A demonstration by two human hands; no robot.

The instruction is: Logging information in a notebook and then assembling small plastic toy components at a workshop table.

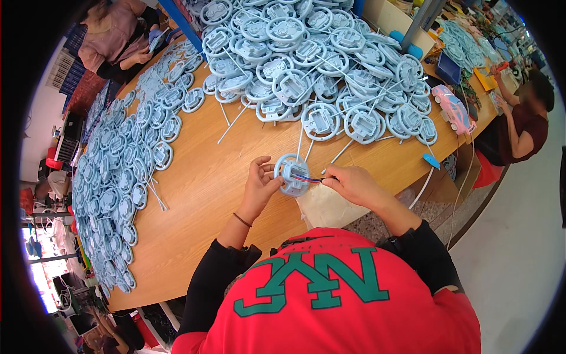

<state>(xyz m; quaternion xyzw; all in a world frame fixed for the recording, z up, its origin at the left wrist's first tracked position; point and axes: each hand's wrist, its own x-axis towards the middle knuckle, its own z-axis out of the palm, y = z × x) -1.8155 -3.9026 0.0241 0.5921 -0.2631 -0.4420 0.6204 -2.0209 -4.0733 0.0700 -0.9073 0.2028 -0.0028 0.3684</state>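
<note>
I work in a small toy assembly workshop. My long wooden bench (194, 194) is heaped with light blue plastic steering-wheel parts: a tall pile (312, 65) at the far end, and flat rows (121, 171) spread along the left edge. A finished pink toy car (453, 109) sits near the right corner, beside cardboard boxes (389, 17). Two other people sit at the same bench, one at the far left (121, 38) and one at the right (522, 118), each bent over small pieces. Stacked crates and clutter (65, 141) crowd the floor on the left.

Left hand (258, 184) and right hand (352, 183) raised, fingers pinched.
</note>
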